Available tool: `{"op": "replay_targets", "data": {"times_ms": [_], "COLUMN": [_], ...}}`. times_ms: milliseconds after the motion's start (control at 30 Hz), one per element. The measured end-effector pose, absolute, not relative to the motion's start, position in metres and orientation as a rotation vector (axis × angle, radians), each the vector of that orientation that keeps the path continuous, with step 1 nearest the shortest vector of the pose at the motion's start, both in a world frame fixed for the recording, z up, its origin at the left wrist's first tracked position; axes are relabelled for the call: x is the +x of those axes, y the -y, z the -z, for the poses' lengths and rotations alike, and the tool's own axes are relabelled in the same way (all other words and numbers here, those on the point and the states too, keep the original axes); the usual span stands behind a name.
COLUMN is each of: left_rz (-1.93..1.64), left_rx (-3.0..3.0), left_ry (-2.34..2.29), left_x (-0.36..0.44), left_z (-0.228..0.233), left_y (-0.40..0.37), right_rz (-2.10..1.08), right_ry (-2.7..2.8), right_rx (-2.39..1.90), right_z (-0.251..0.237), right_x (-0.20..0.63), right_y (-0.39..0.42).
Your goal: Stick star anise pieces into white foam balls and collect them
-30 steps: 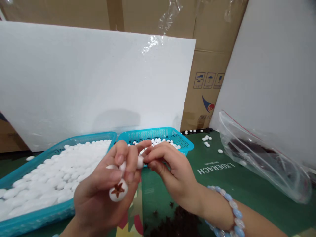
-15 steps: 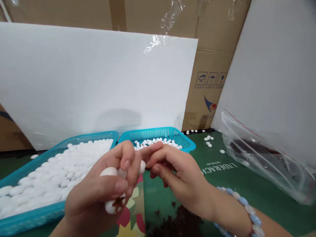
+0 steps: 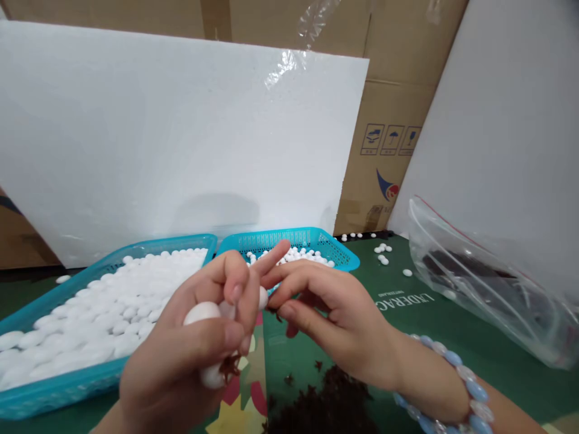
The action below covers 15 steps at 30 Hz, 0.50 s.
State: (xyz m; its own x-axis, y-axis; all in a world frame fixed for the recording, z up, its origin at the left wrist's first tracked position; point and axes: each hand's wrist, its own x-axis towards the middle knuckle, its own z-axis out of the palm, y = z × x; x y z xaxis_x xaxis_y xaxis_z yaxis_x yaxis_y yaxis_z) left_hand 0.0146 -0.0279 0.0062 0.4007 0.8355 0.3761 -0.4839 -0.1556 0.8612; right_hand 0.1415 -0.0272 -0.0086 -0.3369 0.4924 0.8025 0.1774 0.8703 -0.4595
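Several white oval beads (image 3: 202, 313) are clasped in the closed left hand (image 3: 190, 355); a brown star-shaped piece (image 3: 230, 365) is seen just under its fingers. One bead (image 3: 263, 297) is pinched at the fingertips, where it is touched by the right hand (image 3: 325, 319), whose fingers are half curled.

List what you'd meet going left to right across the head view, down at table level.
Large blue tray of white pieces → left hand gripping white pieces → right hand → beaded bracelet → clear plastic bag holding dark bits.
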Motion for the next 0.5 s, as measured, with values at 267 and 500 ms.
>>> {"op": "replay_targets", "data": {"times_ms": [267, 500], "left_rz": [-1.128, -1.156], "left_rx": [1.333, 1.319], "left_ry": [-0.359, -0.349], "left_x": [0.0185, 0.0195], "left_z": [-0.0145, -0.0135], "left_y": [0.0302, 0.0326], "right_rz": [-0.444, -0.502], "right_ry": [1.872, 1.844], "right_rx": [-0.476, -0.454], "right_z": [0.0097, 0.0097], "right_x": [0.1402, 0.1414], "right_y": [0.0267, 0.0254]}}
